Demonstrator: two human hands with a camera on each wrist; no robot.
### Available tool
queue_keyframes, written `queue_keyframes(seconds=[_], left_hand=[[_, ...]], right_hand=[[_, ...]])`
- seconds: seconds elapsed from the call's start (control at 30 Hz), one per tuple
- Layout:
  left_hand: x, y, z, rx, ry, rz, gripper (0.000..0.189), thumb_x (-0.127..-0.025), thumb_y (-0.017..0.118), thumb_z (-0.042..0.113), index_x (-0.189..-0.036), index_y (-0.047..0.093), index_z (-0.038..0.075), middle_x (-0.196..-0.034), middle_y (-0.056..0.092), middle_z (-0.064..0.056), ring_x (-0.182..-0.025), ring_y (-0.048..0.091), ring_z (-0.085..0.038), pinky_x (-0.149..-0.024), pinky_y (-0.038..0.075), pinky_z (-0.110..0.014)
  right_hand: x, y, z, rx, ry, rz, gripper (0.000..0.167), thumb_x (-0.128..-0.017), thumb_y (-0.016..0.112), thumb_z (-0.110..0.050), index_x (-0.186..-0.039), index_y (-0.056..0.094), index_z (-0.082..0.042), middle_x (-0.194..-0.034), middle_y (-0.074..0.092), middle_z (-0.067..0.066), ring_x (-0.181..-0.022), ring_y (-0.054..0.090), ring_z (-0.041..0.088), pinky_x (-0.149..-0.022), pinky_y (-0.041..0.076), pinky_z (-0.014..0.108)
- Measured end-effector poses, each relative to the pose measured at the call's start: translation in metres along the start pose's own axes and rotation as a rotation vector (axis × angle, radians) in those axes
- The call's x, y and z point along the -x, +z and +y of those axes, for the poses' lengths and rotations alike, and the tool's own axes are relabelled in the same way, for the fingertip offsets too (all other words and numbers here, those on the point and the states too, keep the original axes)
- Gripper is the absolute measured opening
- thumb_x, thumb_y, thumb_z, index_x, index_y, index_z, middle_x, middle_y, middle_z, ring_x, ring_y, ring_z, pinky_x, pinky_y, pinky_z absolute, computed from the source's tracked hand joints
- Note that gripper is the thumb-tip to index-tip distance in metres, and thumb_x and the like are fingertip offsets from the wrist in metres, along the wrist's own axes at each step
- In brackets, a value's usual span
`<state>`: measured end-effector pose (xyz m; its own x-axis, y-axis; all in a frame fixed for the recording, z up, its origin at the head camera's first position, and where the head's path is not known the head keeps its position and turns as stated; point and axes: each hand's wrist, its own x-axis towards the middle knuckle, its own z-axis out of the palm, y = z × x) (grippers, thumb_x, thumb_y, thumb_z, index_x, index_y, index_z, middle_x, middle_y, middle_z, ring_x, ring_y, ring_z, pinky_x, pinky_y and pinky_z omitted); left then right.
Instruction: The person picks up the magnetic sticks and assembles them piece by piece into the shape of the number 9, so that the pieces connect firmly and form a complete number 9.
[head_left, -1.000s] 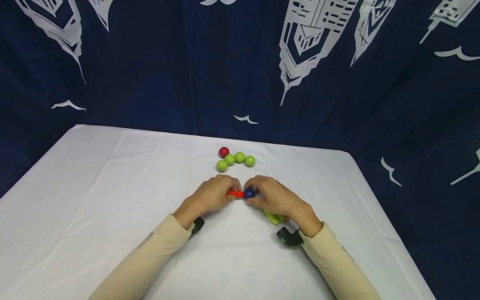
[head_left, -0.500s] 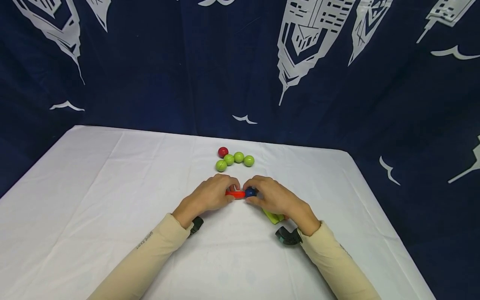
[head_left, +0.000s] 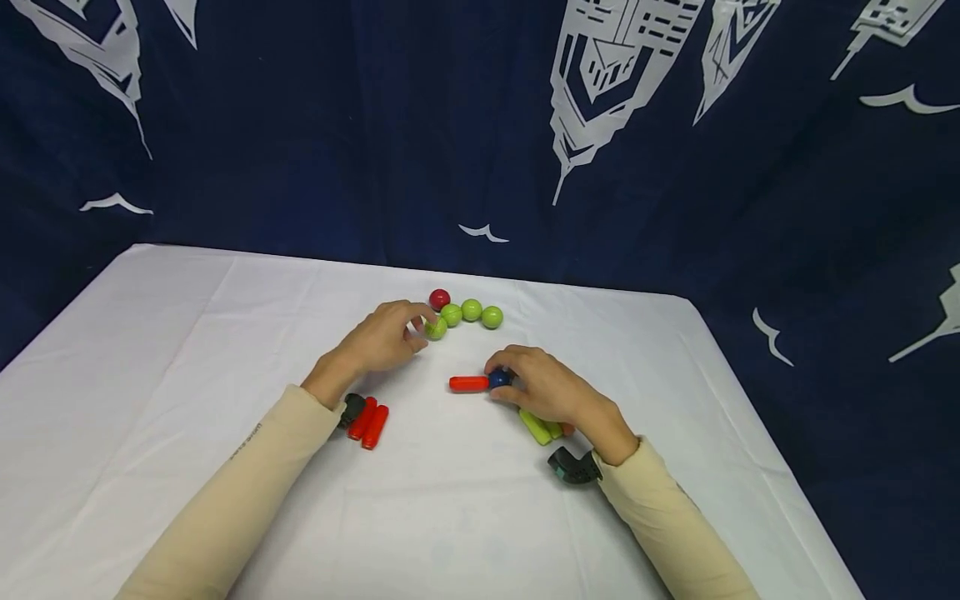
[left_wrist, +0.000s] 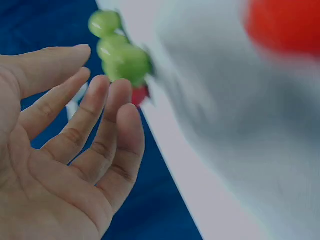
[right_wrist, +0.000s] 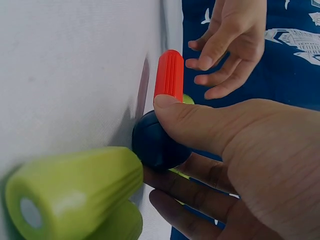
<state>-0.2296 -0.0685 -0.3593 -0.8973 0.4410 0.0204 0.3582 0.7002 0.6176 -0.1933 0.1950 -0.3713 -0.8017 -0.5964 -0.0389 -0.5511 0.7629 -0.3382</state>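
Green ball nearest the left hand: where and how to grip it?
Probably pinch the end green ball across its middle, with the left hand coming from the near left. It is round, with no handle to hook, and the neighbouring green ball crowds its far right side, so the pinch should stay clear there.

We note the left sleeve (head_left: 228, 500): long, beige, a short line of dark lettering (head_left: 246, 440) along it, too small for us to read. Right sleeve (head_left: 672, 533) matches in colour. Right wrist device (head_left: 579, 468): black, curved, small teal patch (head_left: 559, 472). Left wrist device (head_left: 352, 409): black, partly hidden. Left hand (head_left: 382, 337), right hand (head_left: 543, 385): bare.
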Motion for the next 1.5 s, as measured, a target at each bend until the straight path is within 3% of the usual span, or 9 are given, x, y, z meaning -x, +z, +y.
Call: queue_keyframes(seconds=[0.17, 0.33, 0.67, 0.83, 0.97, 1.13, 1.5], left_hand=[[-0.015, -0.003, -0.016, 0.031, -0.037, -0.06, 0.046, -0.093, 0.066, 0.007, -0.138, 0.055, 0.011, -0.121, 0.062, -0.02, -0.103, 0.059, -0.031, -0.095, 0.048, -0.045], [-0.025, -0.001, -0.022, 0.046, -0.025, -0.101, 0.047, -0.094, 0.065, 0.008, -0.14, 0.053, 0.011, -0.128, 0.06, -0.024, -0.112, 0.058, -0.035, -0.099, 0.048, -0.048], [-0.026, 0.006, -0.017, 0.069, -0.03, -0.074, 0.026, -0.092, 0.07, 0.01, -0.115, 0.058, 0.009, -0.121, 0.065, -0.021, -0.104, 0.059, -0.032, -0.093, 0.048, -0.042], [-0.021, 0.007, -0.017, 0.052, -0.012, -0.085, 0.026, -0.09, 0.073, 0.011, -0.112, 0.06, 0.007, -0.119, 0.068, -0.019, -0.104, 0.06, -0.031, -0.093, 0.047, -0.043], [-0.012, 0.005, -0.015, 0.017, 0.0, -0.139, 0.028, -0.091, 0.072, 0.014, -0.117, 0.064, 0.008, -0.117, 0.07, -0.018, -0.103, 0.063, -0.03, -0.094, 0.05, -0.045], [0.003, 0.004, -0.011, 0.004, 0.027, -0.194, 0.022, -0.09, 0.072, 0.015, -0.111, 0.066, 0.01, -0.112, 0.071, -0.015, -0.102, 0.064, -0.029, -0.091, 0.051, -0.043], [0.022, 0.009, -0.001, -0.031, 0.069, -0.205, 0.02, -0.091, 0.072, 0.017, -0.11, 0.066, 0.014, -0.112, 0.071, -0.011, -0.101, 0.059, -0.026, -0.085, 0.051, -0.039]], right_hand=[[0.001, -0.001, -0.001, -0.002, 0.001, 0.002, 0.03, -0.093, 0.073, -0.025, -0.119, 0.067, -0.011, -0.115, 0.068, 0.0, -0.105, 0.06, 0.017, -0.1, 0.049, 0.039], [0.0, -0.001, -0.001, -0.01, -0.005, 0.003, 0.03, -0.093, 0.073, -0.025, -0.119, 0.067, -0.011, -0.115, 0.068, 0.0, -0.105, 0.059, 0.017, -0.1, 0.049, 0.039], [0.002, 0.0, 0.001, -0.004, 0.015, 0.002, 0.031, -0.093, 0.073, -0.027, -0.119, 0.067, -0.012, -0.115, 0.067, -0.001, -0.104, 0.059, 0.016, -0.1, 0.048, 0.038], [0.003, 0.0, 0.001, 0.0, 0.018, 0.006, 0.031, -0.093, 0.073, -0.027, -0.119, 0.067, -0.012, -0.115, 0.067, -0.001, -0.104, 0.059, 0.016, -0.1, 0.048, 0.038], [0.003, 0.0, 0.0, 0.003, 0.01, 0.01, 0.03, -0.093, 0.073, -0.027, -0.119, 0.067, -0.012, -0.114, 0.067, -0.001, -0.104, 0.059, 0.016, -0.1, 0.048, 0.038], [0.0, 0.001, -0.001, 0.006, 0.01, 0.012, 0.03, -0.093, 0.073, -0.027, -0.119, 0.067, -0.012, -0.113, 0.068, -0.001, -0.103, 0.059, 0.016, -0.099, 0.048, 0.038], [0.001, 0.002, -0.001, 0.011, 0.023, 0.026, 0.031, -0.093, 0.073, -0.028, -0.118, 0.067, -0.011, -0.113, 0.068, 0.0, -0.104, 0.06, 0.016, -0.099, 0.049, 0.038]])
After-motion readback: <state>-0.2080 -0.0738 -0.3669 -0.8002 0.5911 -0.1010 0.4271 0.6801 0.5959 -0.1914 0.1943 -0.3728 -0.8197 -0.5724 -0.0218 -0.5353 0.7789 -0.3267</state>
